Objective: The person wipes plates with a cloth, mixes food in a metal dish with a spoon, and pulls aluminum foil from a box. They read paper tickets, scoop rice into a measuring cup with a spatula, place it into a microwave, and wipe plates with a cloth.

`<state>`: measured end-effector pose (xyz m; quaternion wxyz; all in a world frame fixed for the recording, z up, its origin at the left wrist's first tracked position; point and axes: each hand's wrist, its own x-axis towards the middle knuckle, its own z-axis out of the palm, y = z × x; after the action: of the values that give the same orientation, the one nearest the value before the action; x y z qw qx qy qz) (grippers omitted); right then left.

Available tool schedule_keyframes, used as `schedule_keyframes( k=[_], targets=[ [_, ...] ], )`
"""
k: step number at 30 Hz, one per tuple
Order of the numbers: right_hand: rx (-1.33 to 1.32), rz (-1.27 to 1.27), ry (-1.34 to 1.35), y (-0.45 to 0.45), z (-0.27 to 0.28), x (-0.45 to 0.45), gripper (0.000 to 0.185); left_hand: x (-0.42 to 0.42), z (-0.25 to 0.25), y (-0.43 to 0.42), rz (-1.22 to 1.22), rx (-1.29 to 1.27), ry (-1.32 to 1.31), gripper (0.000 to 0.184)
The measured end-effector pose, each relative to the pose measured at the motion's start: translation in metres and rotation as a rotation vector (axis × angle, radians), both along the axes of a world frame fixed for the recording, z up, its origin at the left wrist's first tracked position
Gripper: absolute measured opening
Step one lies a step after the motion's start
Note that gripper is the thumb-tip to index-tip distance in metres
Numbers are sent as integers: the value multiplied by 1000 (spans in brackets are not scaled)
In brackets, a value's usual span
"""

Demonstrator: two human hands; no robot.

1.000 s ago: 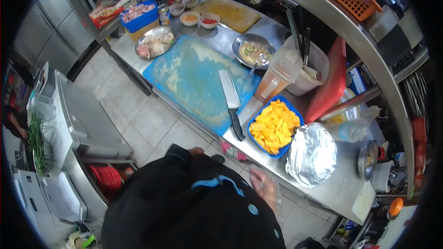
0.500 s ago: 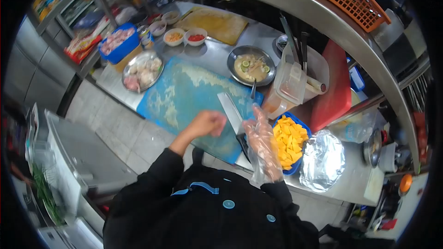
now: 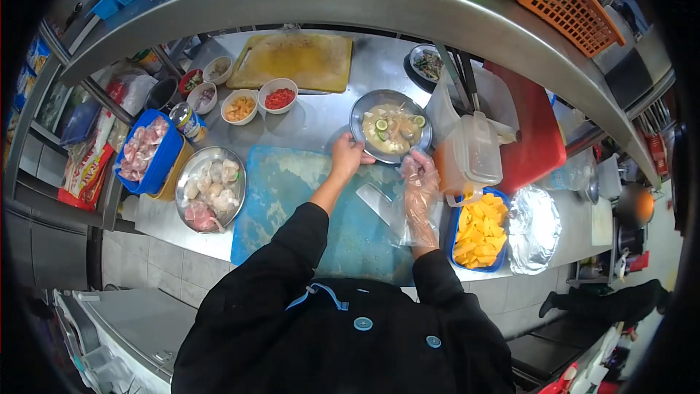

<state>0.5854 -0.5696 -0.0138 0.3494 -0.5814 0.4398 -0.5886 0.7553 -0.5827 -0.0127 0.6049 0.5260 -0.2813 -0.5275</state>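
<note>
A metal bowl [image 3: 356,118] of pale, creamy mixture with cucumber-like green slices stands beyond the blue cutting board [image 3: 284,182]. My bare left hand [image 3: 345,158] is closed on its near-left rim. My right hand [image 3: 420,197], in a clear plastic glove, has its fingers closed at the near-right rim. A spoon [image 3: 410,133] rests in the mixture, and its handle runs under those gloved fingers; whether they also grip the rim I cannot tell. A knife [image 3: 375,203] with a wide blade lies on the board, its handle hidden by my right hand and glove.
Blue containers hold yellow chunks [image 3: 480,230] at right and raw meat [image 3: 146,149] at left. A metal plate of meat pieces [image 3: 211,190] sits left of the board. Small bowls [image 3: 278,95], a yellow board [image 3: 292,62], clear tubs [image 3: 470,149] and foil [image 3: 534,230] stand around. A metal shelf [image 3: 292,0] crosses overhead.
My left hand has moved forward from above the board and taken hold of the bowl's rim. My right hand has moved from beside the knife handle up to the bowl and spoon.
</note>
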Motion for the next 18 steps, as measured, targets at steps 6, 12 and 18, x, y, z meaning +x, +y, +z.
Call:
schedule_keyframes(
  k=[6, 12, 18],
  targets=[
    [63, -15, -63, 17, 22, 10, 24, 13, 6, 18, 34, -60, -3, 27],
    [-227, 94, 317, 54, 61, 2, 22, 40, 36, 67, 100, -50, -11, 33],
    [-21, 135, 124, 54, 44, -2, 24, 76, 33, 138, 136, 26, -74, 34]
  ],
)
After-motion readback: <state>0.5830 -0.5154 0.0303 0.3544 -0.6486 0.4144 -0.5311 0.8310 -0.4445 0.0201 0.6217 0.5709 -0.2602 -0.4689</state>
